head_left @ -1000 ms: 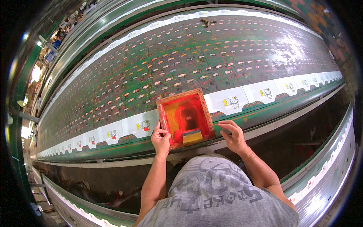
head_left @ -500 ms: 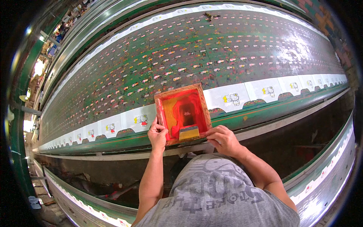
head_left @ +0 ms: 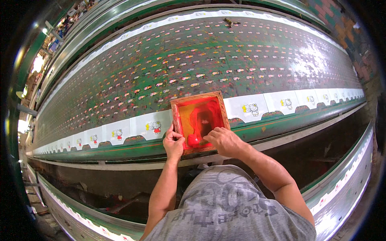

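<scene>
Red paint was smeared all over the inside of the wooden frame in the head cam view, which sat on the near edge of a long table, right over the row of white sheets. That row ran off toward 9 and 3 o'clock, and the frame covered a chunk of it. Far off near 12 was a small dark lump on the tabletop, with brick paving out at 2 and another bench down at 4. Dark gap between the benches, grey shirt filling 6.

Left hand had the frame's wall pinched at 8 o'clock, thumb against fingers. Right hand came over the wall at 4 with fingers bunched narrow and tips inside; it blocked that corner, so I couldn't tell what it gripped, if anything.

Frame was boxy, rough brown wood, the red wet-looking, with an orange-yellow patch on the left and a dark patch mid-right. Sheets looked smooth with scalloped near edges and little cartoon prints; the tabletop was speckled and glossy, green along its rounded edge.
</scene>
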`<state>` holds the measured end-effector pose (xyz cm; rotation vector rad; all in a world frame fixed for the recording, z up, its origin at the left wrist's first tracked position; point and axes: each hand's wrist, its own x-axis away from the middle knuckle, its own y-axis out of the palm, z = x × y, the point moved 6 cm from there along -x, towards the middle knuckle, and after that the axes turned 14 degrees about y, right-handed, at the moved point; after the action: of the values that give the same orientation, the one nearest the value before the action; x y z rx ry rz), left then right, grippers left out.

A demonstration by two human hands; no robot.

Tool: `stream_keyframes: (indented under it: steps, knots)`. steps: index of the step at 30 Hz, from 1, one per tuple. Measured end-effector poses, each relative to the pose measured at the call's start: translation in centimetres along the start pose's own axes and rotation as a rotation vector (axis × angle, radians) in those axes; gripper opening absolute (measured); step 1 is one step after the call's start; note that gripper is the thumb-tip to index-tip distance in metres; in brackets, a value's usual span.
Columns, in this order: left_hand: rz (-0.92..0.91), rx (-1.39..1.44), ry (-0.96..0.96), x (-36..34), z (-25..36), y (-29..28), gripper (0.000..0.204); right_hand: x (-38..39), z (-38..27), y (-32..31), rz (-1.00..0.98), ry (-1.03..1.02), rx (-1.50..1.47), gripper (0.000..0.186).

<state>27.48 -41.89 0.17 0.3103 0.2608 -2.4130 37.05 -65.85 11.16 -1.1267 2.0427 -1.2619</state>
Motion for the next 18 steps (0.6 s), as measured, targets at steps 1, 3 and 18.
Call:
stream_keyframes:
  steps: [1,3,18]
  knots:
    - [-0.001,-0.041,0.007,0.0,-0.4,-0.1,0.018,-0.8,0.6,-0.6,-0.023,0.007,-0.013,0.043]
    - [-0.014,-0.075,0.019,-0.1,-0.7,0.0,0.017,-2.8,1.6,-1.7,-0.065,0.042,-0.065,0.041]
    - [-0.060,-0.114,0.193,-0.3,0.7,0.6,0.021,-7.1,2.7,-0.9,0.274,0.134,-0.006,0.053]
